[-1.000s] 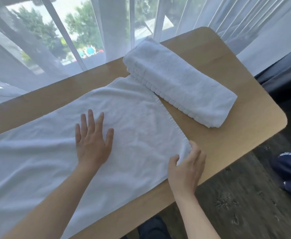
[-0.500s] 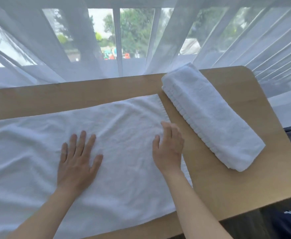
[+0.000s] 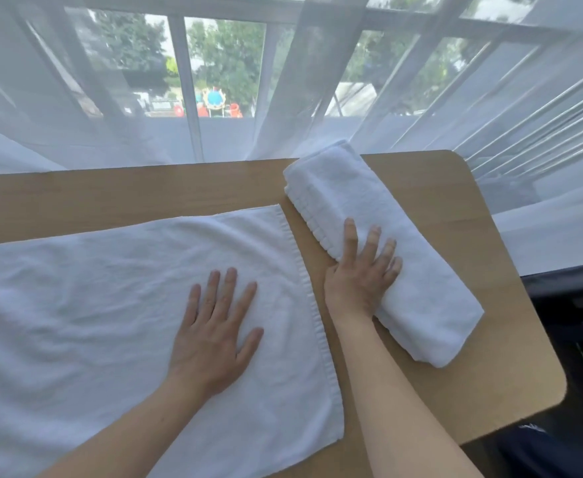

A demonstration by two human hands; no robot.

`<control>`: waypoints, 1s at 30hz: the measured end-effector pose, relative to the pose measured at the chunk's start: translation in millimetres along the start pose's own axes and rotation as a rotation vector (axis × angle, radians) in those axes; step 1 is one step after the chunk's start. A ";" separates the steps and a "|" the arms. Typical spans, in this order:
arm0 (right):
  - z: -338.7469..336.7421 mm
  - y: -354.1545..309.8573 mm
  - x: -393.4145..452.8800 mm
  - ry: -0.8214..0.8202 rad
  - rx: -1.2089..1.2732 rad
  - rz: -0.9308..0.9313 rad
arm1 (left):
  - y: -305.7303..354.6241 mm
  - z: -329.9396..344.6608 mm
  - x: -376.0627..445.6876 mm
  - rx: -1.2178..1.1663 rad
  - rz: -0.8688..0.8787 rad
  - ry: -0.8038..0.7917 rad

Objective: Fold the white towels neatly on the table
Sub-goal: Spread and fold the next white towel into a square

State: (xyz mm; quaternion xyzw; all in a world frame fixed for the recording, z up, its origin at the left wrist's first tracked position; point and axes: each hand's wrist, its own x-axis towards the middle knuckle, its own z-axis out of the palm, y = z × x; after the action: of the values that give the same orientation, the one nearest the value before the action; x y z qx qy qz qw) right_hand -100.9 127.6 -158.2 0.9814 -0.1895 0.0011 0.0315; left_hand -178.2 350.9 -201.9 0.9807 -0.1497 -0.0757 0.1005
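- Wooden table (image 3: 145,193): light brown top with a rounded far-right corner; both towels lie on it.
- Flat towel (image 3: 93,305): white, spread across the left and middle of the table, running out of view at the left edge; its ribbed hem (image 3: 312,305) runs from far to near along its right side.
- Left hand (image 3: 214,334): palm down on the flat towel near the hem, fingers straight and spread, pressing on the cloth and holding nothing.
- Folded towel (image 3: 386,243): white, thick, several layers, lying at a slant on the right part of the table, its far end near the curtain, its near end toward the table's right edge; a strip of bare wood separates it from the flat towel.
- Right hand (image 3: 361,274): fingers straight and slightly spread, laid on top of the folded towel at its left long side; the heel of the hand sits at the towel's edge over the bare strip. The forearm crosses the near corner of the flat towel.
- Sheer curtain (image 3: 59,115): white, hangs behind the table's far edge, touching the far end of the folded towel.
- Window bars (image 3: 190,88): seen through the curtain, with trees and coloured shapes outside, blurred.
- Dark furniture (image 3: 569,305): right of the table; what it is cannot be told.
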 end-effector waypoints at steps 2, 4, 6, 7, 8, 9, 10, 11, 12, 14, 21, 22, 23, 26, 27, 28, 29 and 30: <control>1.9 5.4 4.8 0.016 0.009 -0.028 | 7.7 2.5 6.5 0.008 0.017 0.007; 2.9 14.2 12.0 0.040 0.021 -0.069 | 12.0 3.6 11.0 0.026 0.031 0.011; 4.1 26.7 22.5 0.056 0.045 -0.131 | 15.7 3.4 16.2 0.041 0.053 0.018; 4.7 32.9 28.6 0.054 0.051 -0.172 | 17.3 2.5 19.2 0.048 0.059 0.018; 5.1 38.3 35.1 0.047 0.055 -0.216 | 19.5 1.2 22.5 0.052 0.058 0.015; 5.3 42.6 41.6 0.041 0.059 -0.258 | 21.8 -0.3 25.6 0.053 0.051 0.011; 5.3 46.4 48.3 0.039 0.068 -0.292 | 24.2 -1.6 28.7 0.053 0.046 0.008; 5.1 50.2 55.2 0.040 0.079 -0.321 | 27.1 -2.4 31.5 0.055 0.043 0.005; 4.6 53.4 61.4 0.045 0.090 -0.351 | 29.3 -3.1 33.0 0.057 0.040 0.001; 4.3 57.1 74.1 0.065 0.109 -0.404 | 31.4 -3.7 34.1 0.061 0.033 0.002; 8.3 58.3 122.2 0.097 0.188 -0.495 | 31.3 -0.6 35.7 0.085 0.031 0.029; 8.6 58.2 128.2 0.096 0.199 -0.509 | 31.0 0.1 36.1 0.090 0.031 0.032; 9.0 58.4 133.7 0.096 0.207 -0.524 | 30.8 0.6 36.5 0.094 0.030 0.032; 11.0 60.2 147.7 0.102 0.224 -0.575 | 30.5 1.1 37.0 0.097 0.030 0.041; 11.4 61.4 151.8 0.105 0.222 -0.590 | 31.0 0.9 37.5 0.097 0.032 0.043; 12.1 62.4 155.5 0.109 0.221 -0.602 | 31.4 0.5 38.3 0.099 0.034 0.045; 13.2 63.3 158.6 0.113 0.224 -0.610 | 31.8 0.1 38.6 0.100 0.035 0.049; 14.2 64.0 160.9 0.118 0.227 -0.617 | 32.0 0.0 38.9 0.099 0.036 0.055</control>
State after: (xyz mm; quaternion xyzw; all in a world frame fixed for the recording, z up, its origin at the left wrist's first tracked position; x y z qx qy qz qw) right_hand 24.5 7.6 -166.1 0.9880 0.1201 0.0694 -0.0681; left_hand -150.4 309.0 -199.5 0.9833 -0.1682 -0.0395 0.0573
